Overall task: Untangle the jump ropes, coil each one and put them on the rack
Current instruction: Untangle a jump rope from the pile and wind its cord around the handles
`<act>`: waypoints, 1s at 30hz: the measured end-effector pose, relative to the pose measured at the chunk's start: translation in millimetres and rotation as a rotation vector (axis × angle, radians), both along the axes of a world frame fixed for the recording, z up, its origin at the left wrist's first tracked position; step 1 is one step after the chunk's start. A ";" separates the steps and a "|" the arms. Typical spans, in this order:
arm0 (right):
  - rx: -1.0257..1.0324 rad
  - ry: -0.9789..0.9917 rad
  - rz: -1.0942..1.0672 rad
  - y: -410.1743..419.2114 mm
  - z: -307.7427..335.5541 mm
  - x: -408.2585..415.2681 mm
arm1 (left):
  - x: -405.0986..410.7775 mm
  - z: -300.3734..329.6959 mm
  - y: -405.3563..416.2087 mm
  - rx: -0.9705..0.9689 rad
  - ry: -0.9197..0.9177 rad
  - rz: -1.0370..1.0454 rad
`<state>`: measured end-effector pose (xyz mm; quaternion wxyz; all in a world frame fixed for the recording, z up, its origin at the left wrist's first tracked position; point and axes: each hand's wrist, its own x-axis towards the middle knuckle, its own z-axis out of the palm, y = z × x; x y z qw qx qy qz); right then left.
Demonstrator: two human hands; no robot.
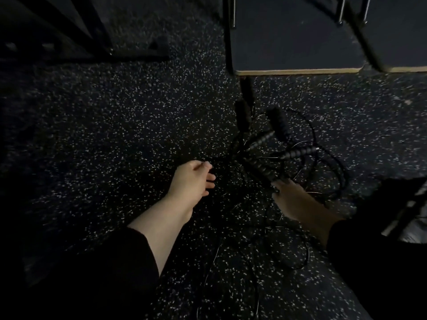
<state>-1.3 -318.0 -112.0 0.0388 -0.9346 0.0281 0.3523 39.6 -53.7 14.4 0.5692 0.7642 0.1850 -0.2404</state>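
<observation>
Dim shot, looking down at speckled rubber floor (115, 125). Tangle of black jump ropes (284, 155) at about 3 o'clock from centre — several ribbed handles crossing each other, thin cords looping out toward 4 and 5 o'clock, a few strands trailing down to 6 o'clock between the forearms.

Left hand (191, 181) near centre, reaching from 7 o'clock, black sleeve (111, 269) pushed back off the wrist. Fingers (209, 179) loosely bent, tips pointing to 3 o'clock, thumb and forefinger close together at the top. Cords run just beside the fingertips on the 3 o'clock side; too dark to see whether a strand is pinched, so grip can't be told.

Right hand (293, 199) at 4 o'clock, coming in from the lower right, also in a black sleeve. Fingertips at the near end of one ribbed handle (261, 173) that angles up toward 10 o'clock into the knot. Fingers mostly hidden behind handle and shadow — touching for sure, curled round it or not can't be told.

Other handles farther out: one fat padded handle (278, 122) at 1 o'clock from the right hand, two slimmer ribbed ones just below it, two more dark ones standing up toward 12 o'clock.

At 12–2 o'clock, low dark platform w/ pale wood edge (298, 71) and metal frame legs (228, 38) — rope pile lies just short of it. Black equipment base (129, 55) at 10–11 o'clock, well apart from ropes.
</observation>
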 end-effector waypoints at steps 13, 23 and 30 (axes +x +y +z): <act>0.191 -0.287 -0.346 23.8 -28.0 27.8 | 4.9 -51.9 13.4 -0.006 0.026 -0.045; 0.589 -0.621 -0.241 95.8 6.9 -45.0 | -9.6 -57.5 -13.8 -0.111 0.216 -0.056; 0.566 -0.565 -0.311 77.7 4.8 -52.2 | -14.7 -41.0 -18.5 -0.277 -0.084 0.142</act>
